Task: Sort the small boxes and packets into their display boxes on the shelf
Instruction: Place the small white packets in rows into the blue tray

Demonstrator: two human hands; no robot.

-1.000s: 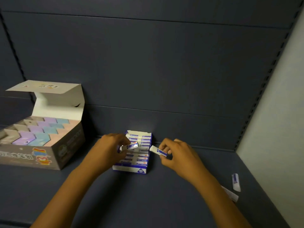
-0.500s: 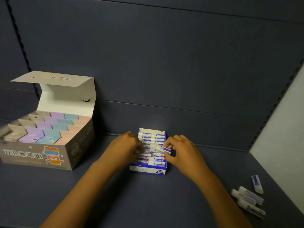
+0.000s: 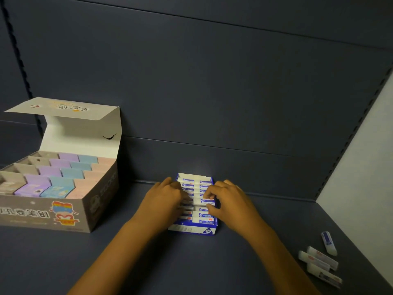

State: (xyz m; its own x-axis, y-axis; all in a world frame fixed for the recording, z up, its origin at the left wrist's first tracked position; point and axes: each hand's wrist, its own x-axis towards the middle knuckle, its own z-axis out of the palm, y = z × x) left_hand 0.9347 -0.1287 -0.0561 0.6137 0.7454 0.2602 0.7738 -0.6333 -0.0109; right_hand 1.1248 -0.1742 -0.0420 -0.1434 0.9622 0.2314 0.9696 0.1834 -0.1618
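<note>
Both hands over the blue box (image 3: 192,229) of erasers mid-shelf: left hand (image 3: 164,198) lying on the left column with fingers curled (whether gripping anything, cannot tell), right hand (image 3: 230,201) pinching an eraser (image 3: 204,201) at the right column. Four loose erasers (image 3: 319,261) lying near the shelf's right edge, well apart from the box. Big grey box (image 3: 63,211) at left, lid up, pastel packets (image 3: 57,179) in rows inside.
</note>
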